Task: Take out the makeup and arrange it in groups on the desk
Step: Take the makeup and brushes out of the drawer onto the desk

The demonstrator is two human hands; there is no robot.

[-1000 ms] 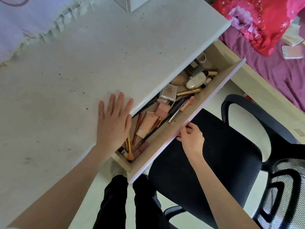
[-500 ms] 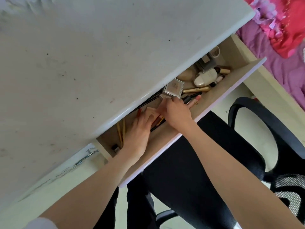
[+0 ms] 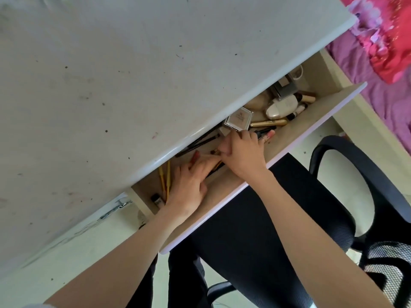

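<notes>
The desk drawer is pulled out, and loose makeup lies in it. Both my hands are inside it. My left hand lies flat over the sticks and tubes near the drawer's left end, fingers stretched out beside a red pencil. My right hand is curled over a bundle of pens; a pink-tipped tube and a black pen stick out past its fingertips. Just beyond it sit a square compact, a gold tube and a white oval bottle. Two yellow pencils lie at the left.
The white desk top overhangs the drawer's back half and hides what lies there. A black mesh office chair stands right below the drawer front. A bed with purple and red covers is at the right.
My left hand has left the desk top and my right hand the drawer front. Both went into the drawer onto the makeup. The view has tilted closer to the drawer.
</notes>
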